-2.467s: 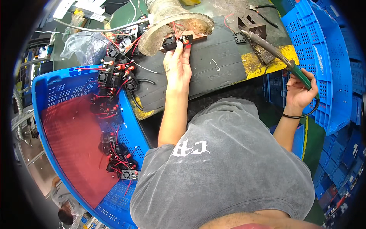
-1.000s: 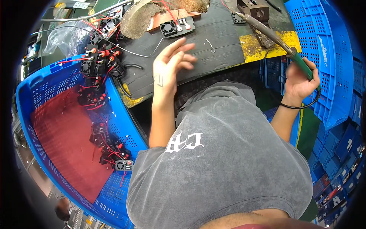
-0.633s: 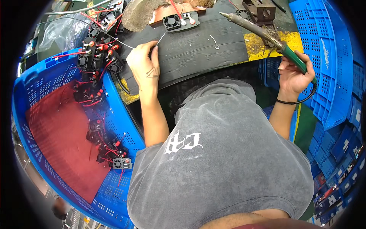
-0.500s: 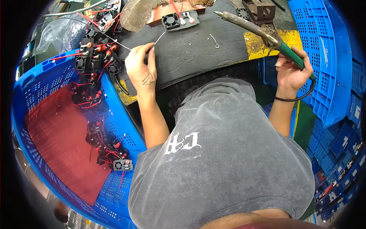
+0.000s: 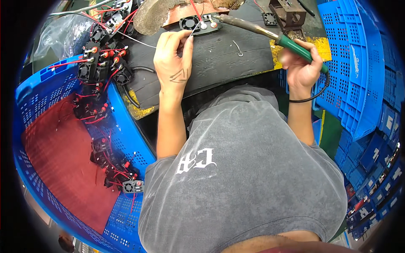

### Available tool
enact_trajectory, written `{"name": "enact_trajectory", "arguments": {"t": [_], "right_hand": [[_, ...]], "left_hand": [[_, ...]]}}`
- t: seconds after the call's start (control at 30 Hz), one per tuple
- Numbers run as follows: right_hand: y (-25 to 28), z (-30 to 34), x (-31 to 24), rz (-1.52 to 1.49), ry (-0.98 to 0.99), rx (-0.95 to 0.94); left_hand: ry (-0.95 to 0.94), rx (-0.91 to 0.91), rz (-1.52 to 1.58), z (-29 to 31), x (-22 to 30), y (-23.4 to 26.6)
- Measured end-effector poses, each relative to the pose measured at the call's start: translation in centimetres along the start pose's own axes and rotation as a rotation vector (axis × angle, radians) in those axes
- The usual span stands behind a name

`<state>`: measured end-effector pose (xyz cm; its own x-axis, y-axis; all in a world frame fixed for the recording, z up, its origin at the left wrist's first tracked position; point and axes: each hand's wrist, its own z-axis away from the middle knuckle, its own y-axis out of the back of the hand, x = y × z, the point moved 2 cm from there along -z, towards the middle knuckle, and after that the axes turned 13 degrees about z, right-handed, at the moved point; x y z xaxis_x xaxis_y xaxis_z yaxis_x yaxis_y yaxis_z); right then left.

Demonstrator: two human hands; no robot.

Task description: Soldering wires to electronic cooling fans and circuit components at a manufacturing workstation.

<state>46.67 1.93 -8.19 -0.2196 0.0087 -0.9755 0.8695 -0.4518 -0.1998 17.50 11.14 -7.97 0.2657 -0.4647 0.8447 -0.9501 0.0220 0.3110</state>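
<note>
My right hand [image 5: 303,72] is closed around the green handle of a soldering iron [image 5: 297,49]. The iron's metal shaft points left, and its tip is at the terminals of a black fan panel [image 5: 188,24]. Between the thumb and fingers of my left hand [image 5: 172,63] is a thin strand of solder wire [image 5: 138,41]. Its short end reaches up to the same terminals; whether it touches the tip is too small to tell. A red wire [image 5: 195,9] runs up from the panel, which sits at the far edge of the black work surface [image 5: 219,59] against a copper-coloured block.
Several fan panels with red wires pile up at the left [image 5: 90,67]. More lie in the blue crate [image 5: 42,76] over a red sheet [image 5: 69,160]. A rusty metal stand [image 5: 289,14], a small fan [image 5: 269,18] and a bent wire piece [image 5: 238,48] are beyond. Blue crates [image 5: 348,63] stand right.
My right hand has moved left, bringing the iron's tip to the panel's terminals. My left hand has shifted right and up, carrying the solder wire's end there too.
</note>
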Motion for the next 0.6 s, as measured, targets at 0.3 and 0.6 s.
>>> {"name": "enact_trajectory", "arguments": {"t": [0.3, 0.6], "right_hand": [[-1.1, -0.9, 0.7, 0.071, -0.043, 0.029], [-1.0, -1.6, 0.7, 0.061, -0.042, -0.014]], "left_hand": [[0.020, 0.004, -0.043, -0.3, -0.6, -0.8], [0.024, 0.001, -0.050, -0.5, -0.8, -1.1]]}}
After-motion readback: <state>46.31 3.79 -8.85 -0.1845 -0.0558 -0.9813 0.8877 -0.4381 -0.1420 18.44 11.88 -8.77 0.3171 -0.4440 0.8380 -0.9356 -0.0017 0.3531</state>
